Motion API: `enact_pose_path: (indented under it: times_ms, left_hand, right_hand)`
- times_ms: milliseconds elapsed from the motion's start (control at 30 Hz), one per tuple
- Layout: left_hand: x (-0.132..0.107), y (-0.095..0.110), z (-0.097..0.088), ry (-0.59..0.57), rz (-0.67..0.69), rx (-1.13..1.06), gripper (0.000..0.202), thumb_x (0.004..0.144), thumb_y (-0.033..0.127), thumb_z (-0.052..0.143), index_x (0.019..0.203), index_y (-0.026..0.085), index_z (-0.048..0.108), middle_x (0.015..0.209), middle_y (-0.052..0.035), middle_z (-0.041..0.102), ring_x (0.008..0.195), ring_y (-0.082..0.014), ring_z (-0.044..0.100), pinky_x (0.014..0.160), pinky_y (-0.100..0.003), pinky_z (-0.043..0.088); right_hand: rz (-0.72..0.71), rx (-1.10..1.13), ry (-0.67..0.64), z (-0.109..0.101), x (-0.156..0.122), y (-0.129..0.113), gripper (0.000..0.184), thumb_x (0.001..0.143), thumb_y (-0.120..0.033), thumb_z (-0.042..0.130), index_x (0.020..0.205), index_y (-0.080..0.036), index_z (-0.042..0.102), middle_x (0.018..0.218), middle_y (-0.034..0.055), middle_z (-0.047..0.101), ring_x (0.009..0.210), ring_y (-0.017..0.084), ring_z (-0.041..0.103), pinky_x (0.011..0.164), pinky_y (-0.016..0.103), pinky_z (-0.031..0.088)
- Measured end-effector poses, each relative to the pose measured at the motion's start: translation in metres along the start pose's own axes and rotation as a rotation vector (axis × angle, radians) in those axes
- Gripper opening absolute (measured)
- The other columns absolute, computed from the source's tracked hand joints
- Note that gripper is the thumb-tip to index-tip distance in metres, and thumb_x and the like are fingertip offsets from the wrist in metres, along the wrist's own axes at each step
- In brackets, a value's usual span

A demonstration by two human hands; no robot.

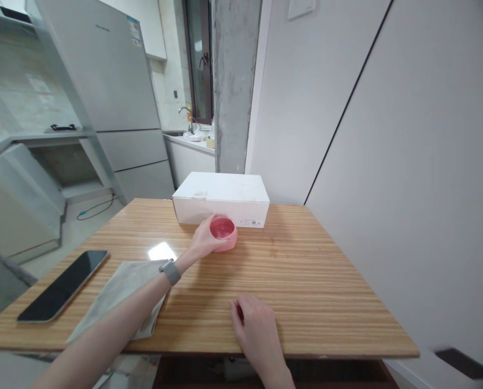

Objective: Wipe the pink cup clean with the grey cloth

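The pink bowl (225,233) stood on the wooden tabletop (306,270) just before a white box (221,199), our left hand (205,240) reaching forward and curved around its side. Our right hand (257,329) lay half-curled nearer us, fingers (241,319) over something small and red (239,312); whether they gripped it, we couldn't tell.

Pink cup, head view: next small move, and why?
Probably ease the pink cup back toward the person, away from the white box: the left hand grips its side, and the cup sits close in front of the box, leaving little room.
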State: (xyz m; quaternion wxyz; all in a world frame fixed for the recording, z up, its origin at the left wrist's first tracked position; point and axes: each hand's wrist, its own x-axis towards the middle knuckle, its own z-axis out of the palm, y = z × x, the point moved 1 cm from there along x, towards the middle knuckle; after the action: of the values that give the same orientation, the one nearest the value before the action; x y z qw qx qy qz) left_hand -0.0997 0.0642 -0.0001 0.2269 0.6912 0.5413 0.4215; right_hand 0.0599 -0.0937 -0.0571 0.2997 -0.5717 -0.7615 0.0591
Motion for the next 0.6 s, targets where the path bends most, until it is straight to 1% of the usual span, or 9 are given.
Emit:
enact_pose_path:
  times_ms: [100,200,267,333,400,433,467,533,600]
  left_hand:
    - [-0.002,-0.002,0.006,-0.012,0.031,0.029,0.066,0.057,0.037,0.078,0.116,0.019,0.054,0.116,-0.0071,0.063,0.106,-0.0257,0.059,0.093,-0.038,0.046]
    - [-0.001,-0.007,0.01,-0.035,0.037,0.033,0.07,0.059,0.038,0.076,0.121,0.019,0.051,0.119,-0.0084,0.061,0.108,-0.0256,0.058,0.095,-0.038,0.044]
    - [0.001,-0.009,0.012,-0.071,0.024,0.039,0.084,0.058,0.04,0.077,0.131,0.018,0.042,0.124,-0.0119,0.057,0.114,-0.0278,0.054,0.1,-0.041,0.04]
    - [0.0,-0.008,0.009,-0.105,-0.021,0.091,0.107,0.056,0.045,0.079,0.143,0.018,0.024,0.138,-0.0186,0.044,0.128,-0.0351,0.04,0.105,-0.054,0.029]
    - [-0.008,-0.003,0.0,-0.141,-0.047,0.179,0.122,0.055,0.053,0.078,0.147,0.021,0.004,0.151,-0.0225,0.02,0.138,-0.042,0.016,0.103,-0.067,0.014]
    - [-0.016,0.0,-0.007,-0.163,-0.03,0.22,0.125,0.057,0.057,0.076,0.147,0.024,-0.003,0.154,-0.0216,0.009,0.139,-0.0429,0.006,0.102,-0.071,0.008]
    - [-0.027,0.002,-0.016,-0.188,0.009,0.254,0.124,0.058,0.059,0.074,0.147,0.026,-0.007,0.155,-0.0198,0.001,0.14,-0.0424,0.0,0.101,-0.072,0.005]
    - [-0.057,0.002,-0.038,-0.229,0.12,0.315,0.124,0.06,0.06,0.072,0.146,0.028,-0.012,0.155,-0.0182,-0.001,0.14,-0.0401,-0.001,0.103,-0.069,0.005]
    - [-0.094,-0.01,-0.063,-0.221,0.183,0.422,0.124,0.058,0.061,0.073,0.147,0.028,-0.007,0.154,-0.0188,0.002,0.14,-0.041,0.003,0.104,-0.068,0.007]
  right_hand:
    - [0.008,0.003,0.002,0.0,0.0,0.0,0.023,0.09,-0.017,0.044,0.067,-0.021,0.046,0.065,-0.0011,0.057,0.062,0.015,0.054,0.058,0.027,0.026]
    - [0.017,0.015,-0.012,0.0,0.001,0.0,0.023,0.09,-0.017,0.044,0.067,-0.022,0.046,0.066,-0.0012,0.057,0.063,0.015,0.054,0.059,0.027,0.027]
    - [0.014,0.019,-0.023,0.0,0.001,0.0,0.023,0.09,-0.018,0.043,0.068,-0.021,0.046,0.066,-0.001,0.057,0.063,0.015,0.054,0.059,0.027,0.027]
    - [0.004,0.022,-0.028,0.001,0.001,0.001,0.023,0.091,-0.019,0.043,0.068,-0.021,0.046,0.066,-0.0007,0.057,0.063,0.016,0.054,0.06,0.027,0.027]
    - [-0.006,0.029,-0.023,0.001,0.001,0.002,0.024,0.091,-0.02,0.042,0.068,-0.021,0.046,0.066,-0.0005,0.057,0.063,0.016,0.054,0.06,0.027,0.028]
    - [-0.01,0.034,-0.018,0.001,0.001,0.002,0.024,0.091,-0.02,0.042,0.068,-0.021,0.046,0.066,-0.0004,0.057,0.062,0.016,0.054,0.06,0.027,0.028]
    - [-0.014,0.038,-0.012,0.002,0.0,0.002,0.024,0.092,-0.021,0.042,0.068,-0.021,0.046,0.066,-0.0004,0.057,0.062,0.016,0.054,0.06,0.027,0.028]
    - [-0.024,0.045,-0.005,0.002,-0.001,0.003,0.024,0.092,-0.02,0.041,0.069,-0.021,0.047,0.066,-0.0004,0.057,0.062,0.016,0.053,0.06,0.027,0.028]
    - [-0.032,0.04,-0.003,0.002,-0.002,0.002,0.024,0.092,-0.02,0.04,0.069,-0.022,0.047,0.066,-0.0003,0.057,0.062,0.017,0.053,0.06,0.028,0.028]
